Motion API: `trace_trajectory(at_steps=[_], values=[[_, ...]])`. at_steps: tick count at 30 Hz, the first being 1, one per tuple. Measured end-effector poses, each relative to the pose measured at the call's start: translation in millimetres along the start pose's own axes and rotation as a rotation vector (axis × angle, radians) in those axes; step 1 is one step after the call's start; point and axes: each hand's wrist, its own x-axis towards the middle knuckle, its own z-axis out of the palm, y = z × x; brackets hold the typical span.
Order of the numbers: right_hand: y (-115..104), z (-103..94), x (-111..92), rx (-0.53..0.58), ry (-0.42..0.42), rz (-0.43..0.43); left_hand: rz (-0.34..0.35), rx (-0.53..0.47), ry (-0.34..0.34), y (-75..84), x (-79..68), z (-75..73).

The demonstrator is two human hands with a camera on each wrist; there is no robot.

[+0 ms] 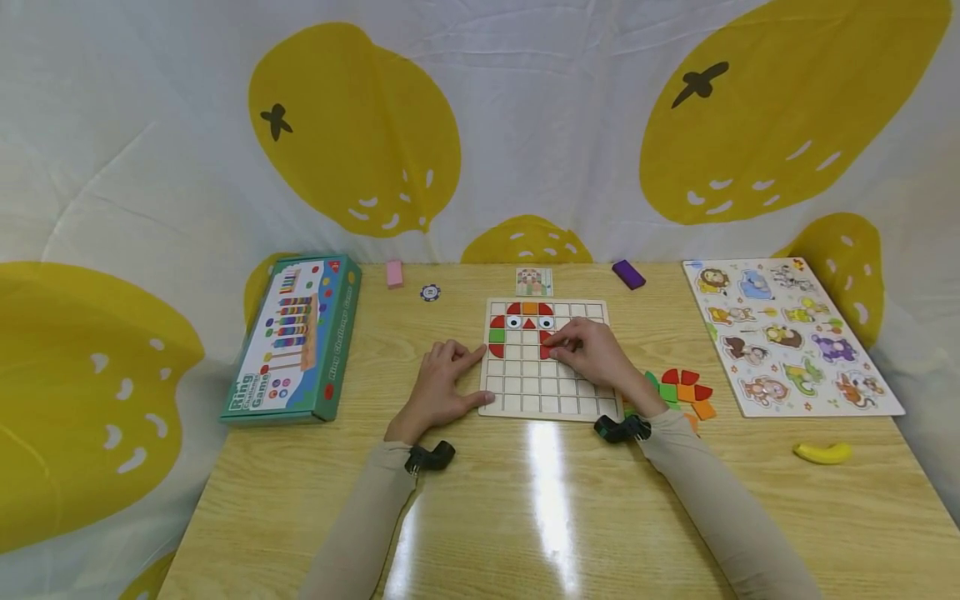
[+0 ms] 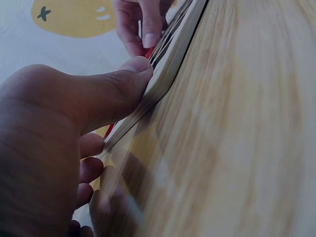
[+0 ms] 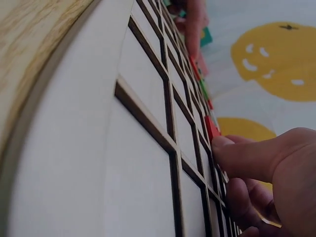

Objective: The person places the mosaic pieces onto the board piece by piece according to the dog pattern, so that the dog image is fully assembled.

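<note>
A square wooden grid board [image 1: 517, 387] lies on the table, with red, green and orange tiles and two eye tiles [image 1: 513, 322] set in its upper cells. My right hand [image 1: 592, 354] pinches a red tile [image 3: 211, 127] between thumb and fingers, right at the grid right of the middle. The fingertips partly cover this tile in the head view. At the board's left edge, my left hand [image 1: 438, 387] has thumb and index finger extended. Its thumb [image 2: 118, 89] presses the rim in the left wrist view, while the index fingertip touches higher up the edge.
Loose coloured tiles [image 1: 686, 392] lie right of the board, partly under the right forearm. A picture card [image 1: 534, 282] is behind the board. A game box [image 1: 288, 342] stands left; an animal puzzle [image 1: 795, 337] and a toy banana [image 1: 823, 453] lie right.
</note>
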Motion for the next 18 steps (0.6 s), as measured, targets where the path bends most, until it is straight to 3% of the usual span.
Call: trace_trajectory(at_steps=[18], values=[[-7.9, -1.1, -1.4, -0.007, 0.042, 0.005, -0.001, -0.018, -0.003, 0.5, -0.8, -0.9]])
